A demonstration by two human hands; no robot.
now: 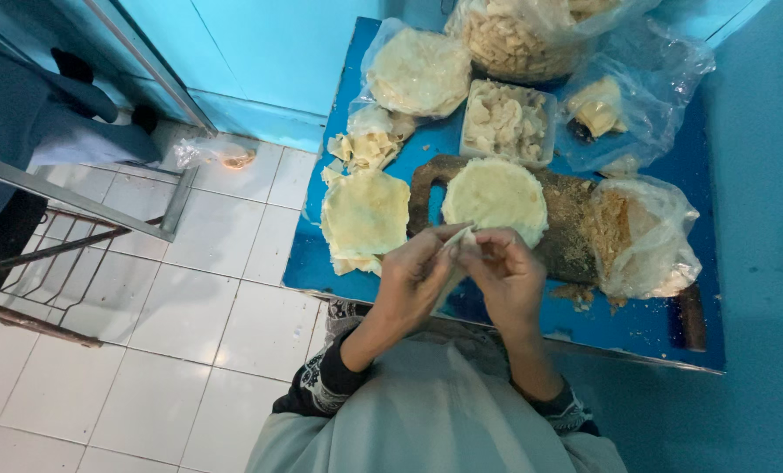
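Both my hands meet over the near edge of a blue table [645, 324]. My left hand [413, 273] and my right hand [507, 273] pinch a folded piece of pale dough sheet [458, 245] between their fingers. Just beyond them a round stack of thin dough sheets [495, 198] lies on a dark wooden board [566, 236]. Another stack of squarish sheets [365, 215] lies to the left of the board on the table.
At the back stand a white tub of pale filling [507, 121], a bagged round stack of sheets [419, 72], a big bag of pieces [518, 35] and dough scraps [367, 147]. A bag of brown crumbs [641, 236] sits right. White tiled floor and a metal frame [76, 197] lie left.
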